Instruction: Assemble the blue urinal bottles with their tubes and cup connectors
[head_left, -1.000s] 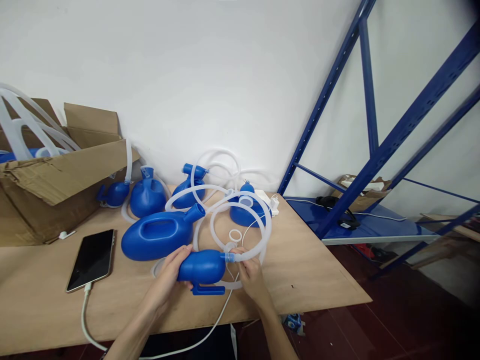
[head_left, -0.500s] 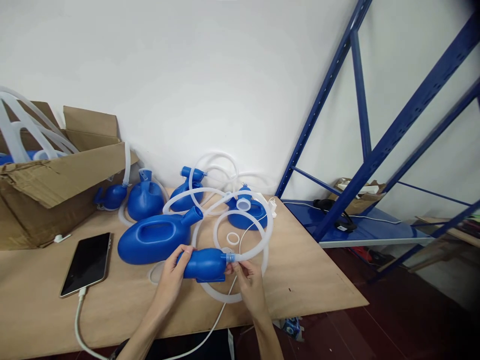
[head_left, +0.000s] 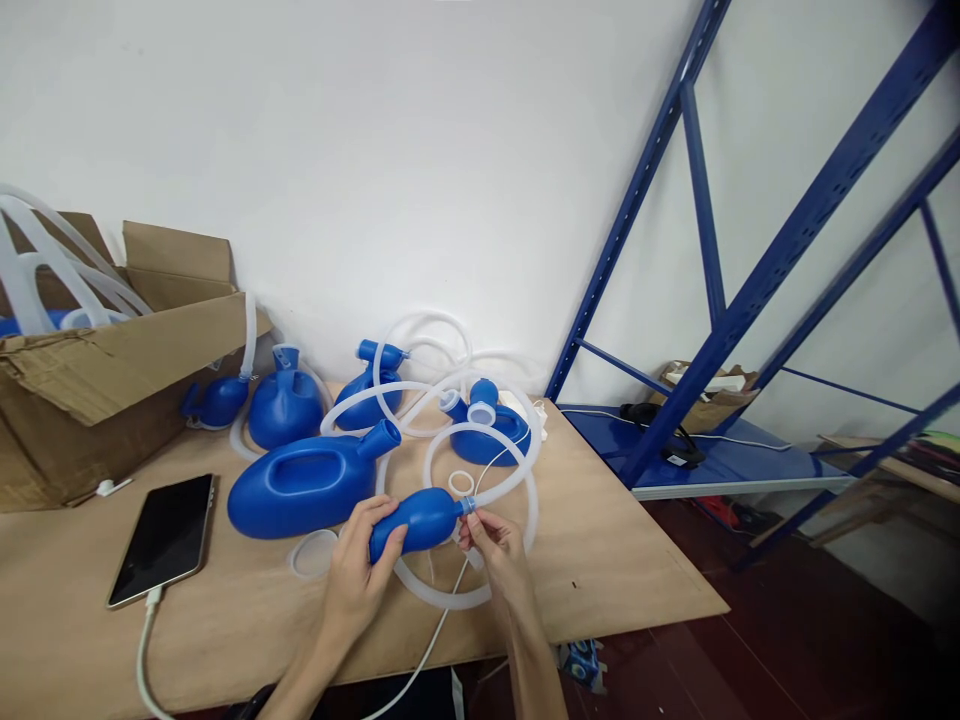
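Note:
My left hand [head_left: 360, 555] is wrapped round a blue bulb-shaped plastic piece [head_left: 426, 520], held above the table. A translucent white tube [head_left: 504, 488] is fitted over its narrow neck, with what looks like a small hose clamp [head_left: 466, 505] round the joint. The fingers of my right hand [head_left: 499, 555] pinch the tube just at this joint; they partly hide it. Behind my left hand lies a blue plastic urinal bottle [head_left: 307, 490] with an oval handle opening and an uncapped spout. A translucent round lid [head_left: 313, 554] rests beside my left hand.
More blue bottles with tubes, such as this one [head_left: 285, 410], stand along the wall. A cardboard box [head_left: 135, 370] holds tubes at left. A tablet [head_left: 163, 540] with a white cable lies in front. A white ring [head_left: 461, 484] and a blue metal rack [head_left: 675, 440] are at right.
The blue bulb-shaped piece has been turned in my left hand, and its neck end now tilts upward to the right. My right hand stays at the tube joint. The view has shifted slightly.

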